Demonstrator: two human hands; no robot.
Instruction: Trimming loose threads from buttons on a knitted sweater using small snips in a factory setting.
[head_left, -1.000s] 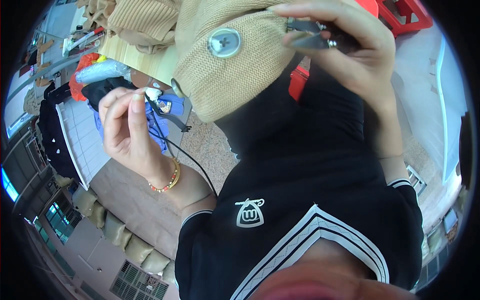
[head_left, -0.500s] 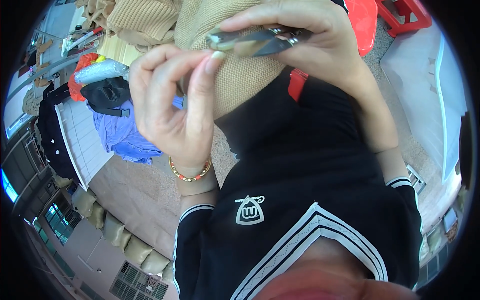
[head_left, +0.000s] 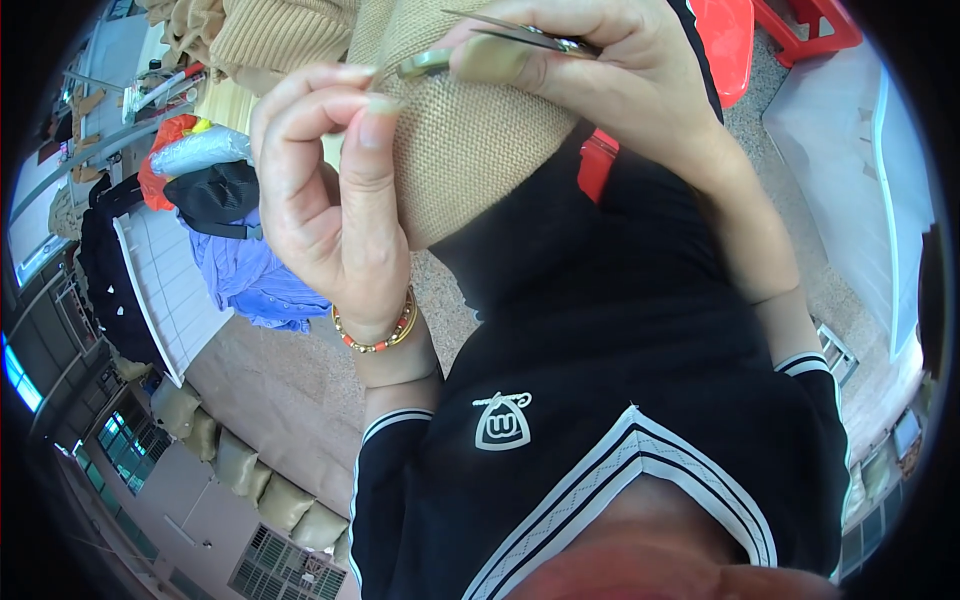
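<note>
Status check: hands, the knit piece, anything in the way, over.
Left hand pinched at the tan knit, fingertips together. Right hand grips small scissors at the knit's top edge. Nothing between hands and knit.

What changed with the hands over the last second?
The left hand rose from beside the blue cloth up against the tan knit fabric, fingers pinched, and no longer holds the dark cord. The right hand stays at the fabric's top, its grip on the metal snips unchanged.
</note>
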